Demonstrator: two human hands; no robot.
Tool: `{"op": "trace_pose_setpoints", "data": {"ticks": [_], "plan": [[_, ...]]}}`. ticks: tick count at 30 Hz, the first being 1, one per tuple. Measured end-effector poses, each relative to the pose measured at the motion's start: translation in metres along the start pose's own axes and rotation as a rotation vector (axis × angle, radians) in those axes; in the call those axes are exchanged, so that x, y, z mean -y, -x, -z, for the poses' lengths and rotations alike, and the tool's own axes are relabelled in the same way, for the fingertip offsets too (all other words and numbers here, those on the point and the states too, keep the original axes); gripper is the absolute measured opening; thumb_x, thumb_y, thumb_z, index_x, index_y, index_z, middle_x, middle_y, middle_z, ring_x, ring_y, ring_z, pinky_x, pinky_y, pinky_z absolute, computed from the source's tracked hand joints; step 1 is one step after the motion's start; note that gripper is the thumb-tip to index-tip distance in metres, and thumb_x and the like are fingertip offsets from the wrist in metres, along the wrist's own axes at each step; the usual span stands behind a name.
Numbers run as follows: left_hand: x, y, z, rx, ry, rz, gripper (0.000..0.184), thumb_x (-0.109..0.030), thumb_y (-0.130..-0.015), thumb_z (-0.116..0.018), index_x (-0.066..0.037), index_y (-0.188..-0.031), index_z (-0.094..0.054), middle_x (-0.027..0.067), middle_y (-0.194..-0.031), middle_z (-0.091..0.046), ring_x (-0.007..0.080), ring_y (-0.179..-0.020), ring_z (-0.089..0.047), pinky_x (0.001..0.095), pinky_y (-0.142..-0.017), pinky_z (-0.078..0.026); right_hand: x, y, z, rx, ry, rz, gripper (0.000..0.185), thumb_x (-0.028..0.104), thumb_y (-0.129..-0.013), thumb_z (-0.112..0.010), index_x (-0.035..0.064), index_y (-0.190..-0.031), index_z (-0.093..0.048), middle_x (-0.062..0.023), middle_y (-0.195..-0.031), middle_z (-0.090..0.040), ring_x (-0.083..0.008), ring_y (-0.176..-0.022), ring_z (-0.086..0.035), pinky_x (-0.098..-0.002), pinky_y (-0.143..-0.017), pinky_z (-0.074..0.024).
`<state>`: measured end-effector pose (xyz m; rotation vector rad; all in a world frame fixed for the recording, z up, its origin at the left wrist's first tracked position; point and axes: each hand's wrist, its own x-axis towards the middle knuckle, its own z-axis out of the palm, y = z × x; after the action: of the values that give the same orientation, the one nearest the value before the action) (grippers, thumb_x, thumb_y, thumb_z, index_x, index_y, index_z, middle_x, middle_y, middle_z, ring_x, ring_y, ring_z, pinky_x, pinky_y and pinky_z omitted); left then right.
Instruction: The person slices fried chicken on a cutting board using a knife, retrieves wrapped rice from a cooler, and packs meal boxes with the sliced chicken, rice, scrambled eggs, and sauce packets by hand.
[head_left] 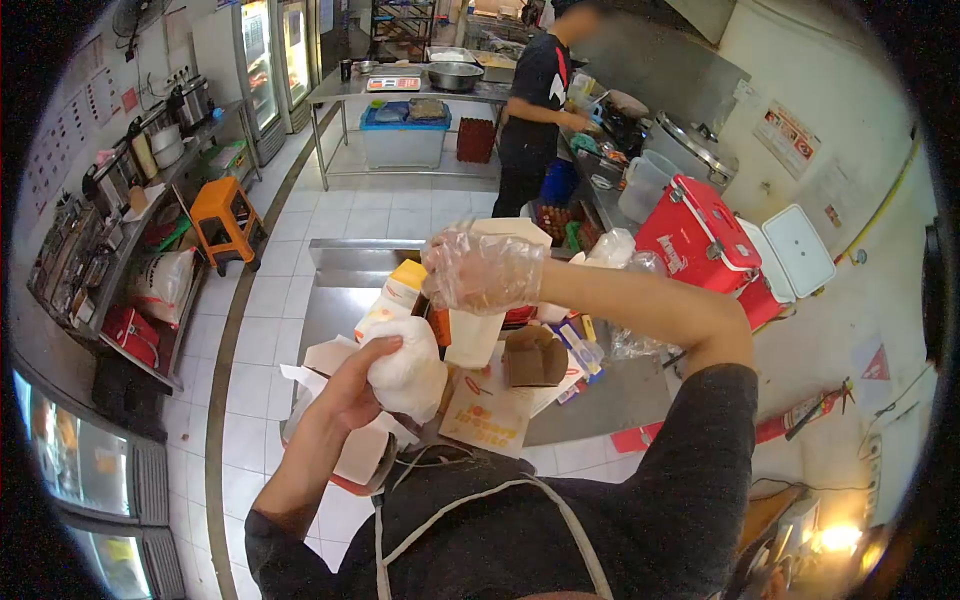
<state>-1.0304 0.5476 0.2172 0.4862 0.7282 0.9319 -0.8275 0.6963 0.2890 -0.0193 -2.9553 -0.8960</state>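
Observation:
My bare left hand is wrapped round a rounded white bundle, which looks like wrapped paper or plastic. My right hand wears a clear plastic glove, and its fingers are curled closed above the table. What they hold, if anything, is hidden. Just left of the glove is a yellow and white carton, partly behind the bundle. Below the glove stands a tall cream-coloured box. An open brown cardboard box sits to its right, beside a printed paper bag lying flat.
Small blue and yellow packets lie on the steel table. Red cooler boxes stand to the right. A co-worker stands at the far counter. An orange stool is on the left floor.

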Motion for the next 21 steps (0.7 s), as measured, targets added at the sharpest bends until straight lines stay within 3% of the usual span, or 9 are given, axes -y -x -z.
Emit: {"op": "trace_pose_setpoints", "data": {"ticks": [5,8,10,11,13,15,17,19,21], "plan": [[-0.008,-0.002,0.003,0.004,0.001,0.009,0.055,-0.032,-0.085,-0.062,-0.007,-0.131,-0.044,0.0108,-0.12,-0.059,0.0261,-0.109,-0.059,0.0451,-0.093,-0.047,-0.019,0.014,0.039,0.072,-0.091,-0.071,0.016,0.02,-0.076,-0.057,0.0183,-0.09,-0.065,0.0075,-0.102,-0.061,-0.0175,-0.103,-0.053,-0.0354,-0.097,-0.04],[-0.005,-0.006,0.015,0.058,0.055,-0.018,0.055,-0.032,-0.085,-0.061,-0.007,-0.131,-0.044,0.0102,-0.118,-0.059,0.0267,-0.108,-0.059,0.0473,-0.094,-0.046,-0.031,0.034,0.04,0.102,-0.12,-0.18,0.017,0.02,-0.077,-0.057,0.0178,-0.092,-0.065,0.006,-0.102,-0.063,-0.0192,-0.103,-0.053,-0.0365,-0.097,-0.0399],[-0.002,-0.006,0.026,0.125,0.095,-0.115,0.067,-0.042,-0.083,-0.058,-0.004,-0.135,-0.041,0.0167,-0.132,-0.05,0.0302,-0.12,-0.051,0.0458,-0.103,-0.04,-0.038,0.05,0.044,0.165,-0.094,-0.238,0.018,0.02,-0.078,-0.056,0.0174,-0.094,-0.065,0.0047,-0.102,-0.064,-0.0205,-0.103,-0.053,-0.0373,-0.096,-0.0399],[-0.003,-0.004,0.026,0.132,0.089,-0.105,0.067,-0.042,-0.083,-0.058,-0.004,-0.135,-0.041,0.0167,-0.132,-0.05,0.0302,-0.12,-0.051,0.0458,-0.103,-0.04,-0.047,0.07,0.028,-0.068,-0.356,-0.353,0.019,0.017,-0.076,-0.058,0.0167,-0.094,-0.064,0.0031,-0.102,-0.065,-0.0207,-0.104,-0.053,-0.0382,-0.096,-0.0395],[-0.008,0.009,0.024,0.201,0.107,-0.242,0.077,-0.051,-0.081,-0.055,-0.003,-0.139,-0.035,0.0211,-0.14,-0.041,0.033,-0.125,-0.046,0.048,-0.105,-0.037,-0.048,0.091,0.041,-0.306,-0.613,-0.477,0.022,0.014,-0.073,-0.06,0.0159,-0.095,-0.064,0.0015,-0.102,-0.065,-0.0209,-0.104,-0.053,-0.039,-0.096,-0.0391],[-0.017,0.024,0.025,0.22,0.113,-0.264,0.079,-0.051,-0.08,-0.056,-0.004,-0.14,-0.035,0.0215,-0.142,-0.038,0.0344,-0.126,-0.045,0.0491,-0.104,-0.037,-0.038,0.093,0.11,-0.363,-0.137,-0.471,0.022,0.01,-0.069,-0.063,0.0105,-0.091,-0.067,-0.0078,-0.099,-0.065,-0.0278,-0.099,-0.057,-0.0403,-0.095,-0.041],[-0.016,0.027,0.031,0.237,0.154,-0.319,0.081,-0.055,-0.08,-0.053,-0.003,-0.14,-0.034,0.0258,-0.143,-0.033,0.0356,-0.127,-0.043,0.0491,-0.104,-0.037,-0.015,0.107,0.142,-0.398,0.034,-0.696,0.03,0.005,-0.063,-0.065,0.0099,-0.092,-0.069,-0.0092,-0.102,-0.066,-0.03,-0.098,-0.058,-0.0437,-0.097,-0.0396],[-0.016,0.029,0.038,0.291,0.147,-0.331,0.081,-0.055,-0.079,-0.053,-0.004,-0.139,-0.036,0.0261,-0.144,-0.032,0.0358,-0.127,-0.042,0.0489,-0.104,-0.036,0.008,0.135,0.153,-0.525,0.056,-0.968,0.03,0.002,-0.063,-0.066,0.0094,-0.092,-0.069,-0.0091,-0.103,-0.066,-0.0277,-0.099,-0.059,-0.0417,-0.094,-0.0431],[-0.015,0.03,0.04,0.341,0.147,-0.369,0.08,-0.054,-0.076,-0.058,-0.006,-0.137,-0.041,0.0266,-0.145,-0.029,0.0368,-0.128,-0.042,0.0494,-0.104,-0.037,0.039,0.163,0.151,-0.934,-0.339,-1.293,0.026,0.003,-0.071,-0.068,0.0072,-0.097,-0.068,-0.0079,-0.103,-0.066,-0.0219,-0.098,-0.06,-0.0357,-0.087,-0.0467]]}}
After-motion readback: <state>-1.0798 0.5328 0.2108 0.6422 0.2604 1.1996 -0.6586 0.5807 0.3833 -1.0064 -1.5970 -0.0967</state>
